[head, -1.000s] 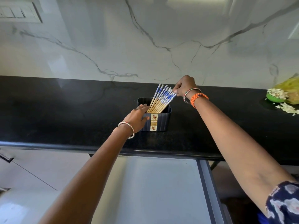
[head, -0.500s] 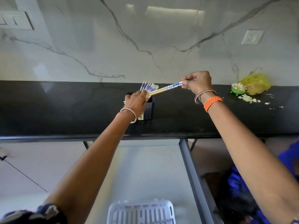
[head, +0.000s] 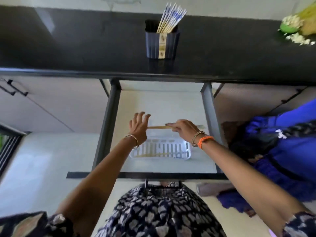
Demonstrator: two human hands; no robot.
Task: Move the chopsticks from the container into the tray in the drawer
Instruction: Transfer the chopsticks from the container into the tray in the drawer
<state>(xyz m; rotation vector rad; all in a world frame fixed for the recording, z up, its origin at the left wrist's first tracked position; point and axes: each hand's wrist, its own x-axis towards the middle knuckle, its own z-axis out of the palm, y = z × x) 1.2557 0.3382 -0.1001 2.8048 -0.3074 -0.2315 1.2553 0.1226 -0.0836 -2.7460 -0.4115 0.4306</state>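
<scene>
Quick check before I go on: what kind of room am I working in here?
Most likely a home kitchen: a black stone counter with a marble-look backsplash, an open drawer holding a white slotted tray, and a chopstick container on the counter.

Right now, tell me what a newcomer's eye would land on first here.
First, the two hands over the open drawer: the right hand holds chopsticks level above the white slotted tray, while the left hand is spread open at their other end. Next, the dark container on the black counter, a fan of blue-topped chopsticks leaning in it.
</scene>
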